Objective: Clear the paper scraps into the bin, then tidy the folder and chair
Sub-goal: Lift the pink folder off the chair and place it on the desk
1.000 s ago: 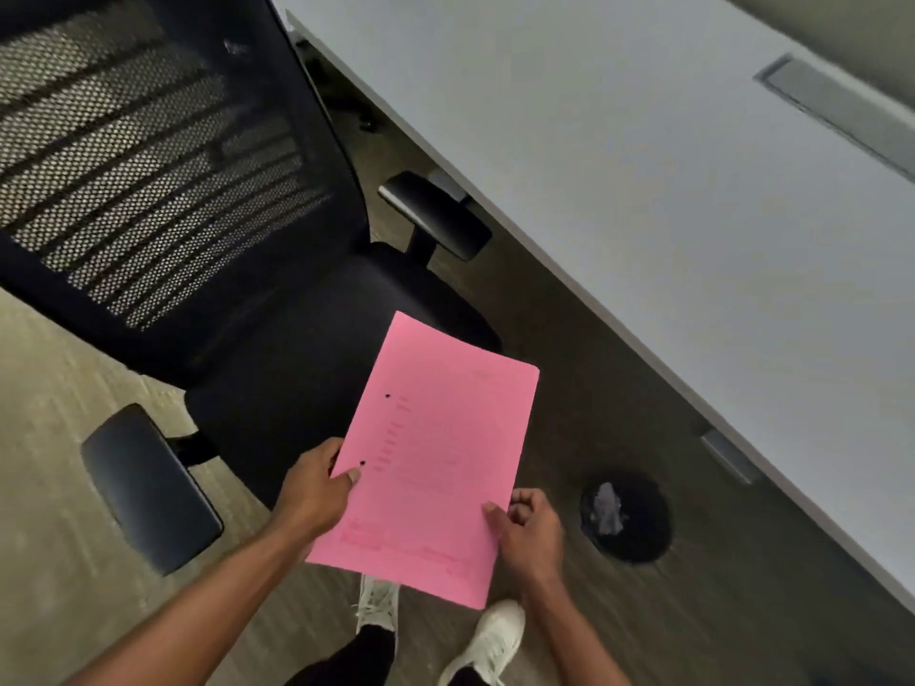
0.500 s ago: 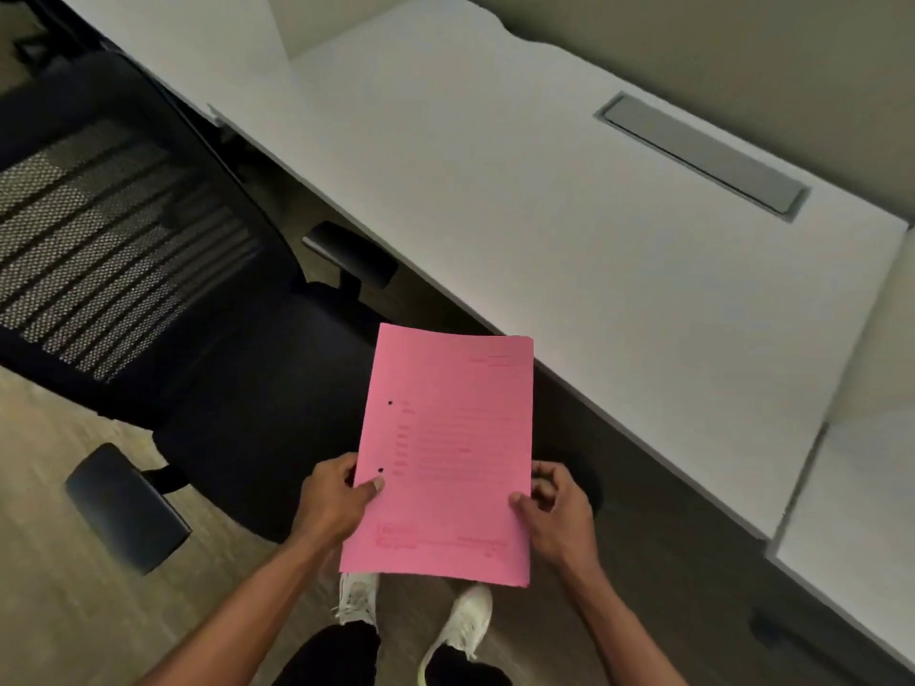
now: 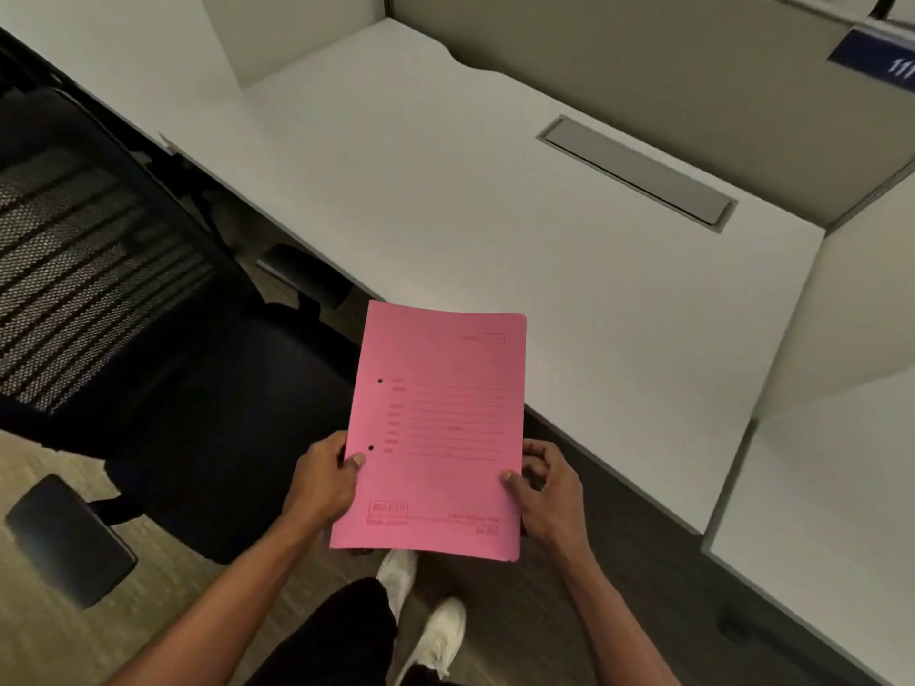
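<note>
I hold a pink folder (image 3: 438, 433) flat in front of me with both hands, its far end just over the front edge of the white desk (image 3: 445, 190). My left hand (image 3: 324, 480) grips the folder's left edge, thumb on top near a punched hole. My right hand (image 3: 547, 487) grips the right edge, thumb on top. The black office chair (image 3: 163, 378), with a mesh back and two armrests, stands to the left of the folder, pulled out from the desk. The bin is hidden from view.
A grey cable-tray lid (image 3: 638, 173) is set into the desk near the beige partition wall (image 3: 643, 56). A second desk (image 3: 817, 512) adjoins at the right. My legs and white shoes (image 3: 435, 631) stand on the floor below the folder.
My view has risen from the floor and bin to the desk top. The folder has turned straighter and moved toward the desk edge, still held by both hands. The bin has dropped out of sight.
</note>
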`<state>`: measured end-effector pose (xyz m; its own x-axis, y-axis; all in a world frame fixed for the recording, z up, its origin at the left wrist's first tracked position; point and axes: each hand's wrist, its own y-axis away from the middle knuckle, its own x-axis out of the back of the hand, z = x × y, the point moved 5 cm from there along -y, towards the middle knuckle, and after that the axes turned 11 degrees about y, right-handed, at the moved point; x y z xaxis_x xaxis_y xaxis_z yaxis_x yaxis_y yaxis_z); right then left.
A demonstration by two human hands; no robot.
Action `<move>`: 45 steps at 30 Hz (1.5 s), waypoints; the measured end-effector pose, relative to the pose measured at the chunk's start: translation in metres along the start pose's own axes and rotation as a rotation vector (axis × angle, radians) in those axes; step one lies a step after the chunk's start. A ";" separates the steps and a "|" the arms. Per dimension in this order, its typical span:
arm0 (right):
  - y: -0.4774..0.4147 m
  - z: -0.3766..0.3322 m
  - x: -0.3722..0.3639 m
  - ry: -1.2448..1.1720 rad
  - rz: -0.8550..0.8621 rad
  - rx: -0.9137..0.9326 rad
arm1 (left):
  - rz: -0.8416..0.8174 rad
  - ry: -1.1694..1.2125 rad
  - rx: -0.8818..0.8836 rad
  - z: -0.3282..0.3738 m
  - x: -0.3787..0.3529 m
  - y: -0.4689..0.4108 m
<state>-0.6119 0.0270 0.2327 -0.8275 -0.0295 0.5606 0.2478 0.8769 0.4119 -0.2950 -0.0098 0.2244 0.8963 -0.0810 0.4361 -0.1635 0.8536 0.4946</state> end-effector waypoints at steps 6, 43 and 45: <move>-0.028 -0.021 0.002 0.007 0.014 -0.021 | -0.020 0.088 -0.013 0.026 0.007 -0.031; -0.414 -0.207 0.041 -0.186 0.095 0.034 | 0.081 -0.093 -0.221 0.316 0.018 -0.418; -0.445 -0.213 0.047 -0.190 0.099 0.032 | 0.099 -0.122 -0.229 0.332 0.008 -0.447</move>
<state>-0.6537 -0.4668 0.2281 -0.8805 0.1460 0.4509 0.3192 0.8860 0.3363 -0.3515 -0.5632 0.2569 0.8219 -0.0412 0.5682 -0.1378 0.9534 0.2684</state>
